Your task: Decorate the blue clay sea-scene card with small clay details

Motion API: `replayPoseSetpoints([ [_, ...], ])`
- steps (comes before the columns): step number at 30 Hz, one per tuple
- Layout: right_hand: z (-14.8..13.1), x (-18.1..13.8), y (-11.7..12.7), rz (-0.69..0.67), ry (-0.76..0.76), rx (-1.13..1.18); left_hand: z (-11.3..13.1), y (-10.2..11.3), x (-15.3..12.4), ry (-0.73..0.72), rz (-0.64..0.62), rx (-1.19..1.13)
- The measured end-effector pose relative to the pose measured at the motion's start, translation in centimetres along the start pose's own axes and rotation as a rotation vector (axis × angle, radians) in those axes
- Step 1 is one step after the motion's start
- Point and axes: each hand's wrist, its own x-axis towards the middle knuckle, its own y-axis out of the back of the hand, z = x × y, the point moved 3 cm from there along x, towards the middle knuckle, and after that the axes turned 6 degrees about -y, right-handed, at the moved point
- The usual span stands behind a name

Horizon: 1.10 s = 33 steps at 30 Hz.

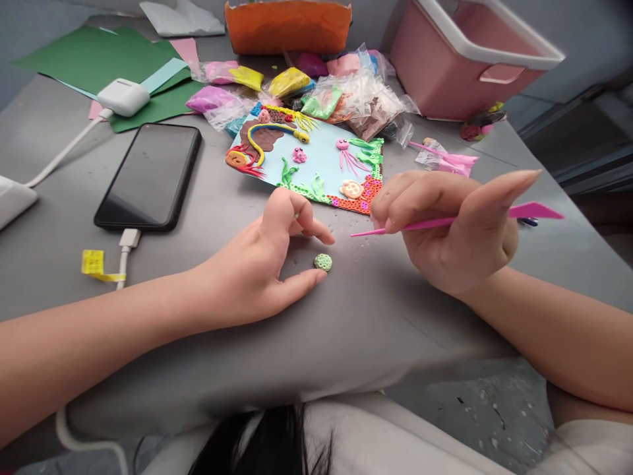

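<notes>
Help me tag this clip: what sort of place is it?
Probably a craft table, at home or in a classroom: bags of coloured modelling clay lie beside green paper sheets and a clay sea picture, and the right hand holds a pink sculpting tool.

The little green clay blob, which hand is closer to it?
The left hand. Its thumb tip lies right beside the green clay blob, with a finger just above it. The right hand is off to the right, apart from it, holding a pink tool.
</notes>
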Motion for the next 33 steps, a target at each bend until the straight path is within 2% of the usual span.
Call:
replayPoseSetpoints([
  [2,0.0,0.4,0.6,0.02,-0.018,-0.067,0.0,0.4,-0.1,0.022,0.05,-0.038],
  [4,-0.1,0.7,1.0,-0.04,-0.076,-0.184,-0.1,0.8,0.0,0.064,0.134,-0.121],
  [9,0.5,0.7,0.4,-0.404,-0.121,-0.608,-0.5,1.7,0.3,0.139,0.305,-0.235],
  [11,0.8,0.5,0.1,-0.47,-0.122,-0.68,-0.6,2.0,0.3,0.147,0.344,-0.193],
  [13,0.6,0.5,0.0,-0.401,-0.056,-0.688,-0.6,2.2,0.4,0.155,0.369,-0.136],
  [15,0.0,0.6,0.0,-0.249,0.066,-0.634,-0.5,2.3,0.4,0.165,0.376,-0.113],
  [18,-1.1,0.3,-0.2,-0.057,0.243,-0.463,-0.2,1.8,0.5,0.176,0.339,-0.242],
  [23,-2.0,-0.8,-1.7,-0.084,0.495,-0.235,0.5,0.1,0.4,0.279,0.144,-0.63],
  [28,-2.2,-1.1,-1.9,-0.014,0.517,-0.188,1.0,0.3,0.2,0.354,0.166,-0.625],
  [33,-2.6,-0.4,-1.1,0.12,0.419,-0.101,2.8,2.1,0.3,0.253,0.174,-0.452],
])
